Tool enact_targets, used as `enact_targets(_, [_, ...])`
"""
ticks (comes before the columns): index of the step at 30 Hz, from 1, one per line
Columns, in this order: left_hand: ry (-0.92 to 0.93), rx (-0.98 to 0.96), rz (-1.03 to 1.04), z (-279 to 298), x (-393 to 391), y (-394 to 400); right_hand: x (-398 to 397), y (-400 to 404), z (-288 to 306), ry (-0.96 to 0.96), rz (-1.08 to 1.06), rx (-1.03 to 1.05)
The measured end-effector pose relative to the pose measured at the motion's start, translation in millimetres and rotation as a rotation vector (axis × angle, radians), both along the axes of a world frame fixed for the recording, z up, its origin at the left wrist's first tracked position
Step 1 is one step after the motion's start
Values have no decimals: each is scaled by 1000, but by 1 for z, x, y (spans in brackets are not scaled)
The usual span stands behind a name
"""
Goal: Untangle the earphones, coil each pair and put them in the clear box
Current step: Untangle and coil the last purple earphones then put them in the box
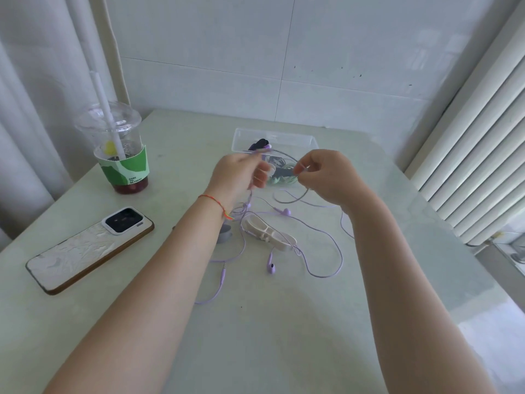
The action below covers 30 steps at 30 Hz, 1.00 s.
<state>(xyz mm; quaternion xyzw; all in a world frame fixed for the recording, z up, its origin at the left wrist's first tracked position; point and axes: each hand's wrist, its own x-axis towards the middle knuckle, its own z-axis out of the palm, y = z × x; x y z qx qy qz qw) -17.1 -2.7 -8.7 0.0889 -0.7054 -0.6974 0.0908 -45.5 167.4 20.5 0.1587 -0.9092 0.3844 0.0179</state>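
Table (284,322): smooth, pale, slight sheen. Box (309,142): clear plastic, glossy. Earphones (271,267): lilac plastic, smooth; cord matt. Cup (113,123): clear plastic w/ paper sleeve. Phone (85,248): rough, crinkled white back, glossy camera block.

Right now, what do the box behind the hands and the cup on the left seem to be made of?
The clear box looks like thin, glossy transparent plastic: dark and purple earphones show through its walls. The drink cup also seems clear plastic, with a domed lid; its green and white sleeve looks like matte printed paper, though I cannot be sure.
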Motion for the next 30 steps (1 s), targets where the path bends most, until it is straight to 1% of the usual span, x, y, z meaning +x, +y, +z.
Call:
enact_targets(2, [-28, 193, 137, 2, -4, -9, -4, 4, -1, -16, -62, -1])
enact_targets(3, [-43, 258, 197, 3, -5, -13, -8, 6, -3, -5, -120, -24])
enact_targets(5, [-76, 277, 297, 1, -6, -21, -15, 10, -4, 25, -271, -113])
enact_targets(7, [-100, 202, 329, 0, -6, -25, -17, 15, -3, 37, -373, -166])
enact_targets(8, [-122, 156, 298, 0, -5, -25, -18, 17, -3, 37, -365, -125])
enact_targets(9, [-159, 111, 238, 1, -4, -24, -16, 17, -2, 20, -317, -44])
enact_targets(11, [-247, 50, 86, 4, -2, -18, -10, 14, -1, -74, -147, 109])
enact_targets(13, [-290, -10, -30, 6, -1, -10, -3, 5, -3, -110, 10, 170])
enact_targets(15, [-265, -126, -143, 5, 1, -4, 2, -4, -4, -17, 96, 133])
enact_targets(17, [-199, -227, -291, 2, 3, 0, 6, -11, -2, 58, 158, 60])
enact_targets(19, [-116, -255, -381, 2, 7, 1, 10, -16, 0, -13, 226, -10])
enact_targets(20, [-91, -258, -401, 3, 8, 1, 12, -18, 0, -56, 239, -13])
enact_targets(24, [-68, -273, -430, 6, 12, 1, 12, -18, -1, -72, 170, 71])
enact_targets(26, [-78, -341, -397, 1, 8, -2, 9, -14, 0, -41, 118, 65])
enact_targets(28, [-89, -489, -344, -8, 3, -8, 2, -9, 0, 64, 9, 47])
enact_targets(30, [-110, -590, -261, -14, -1, -15, -6, -5, -2, 194, -180, 3])
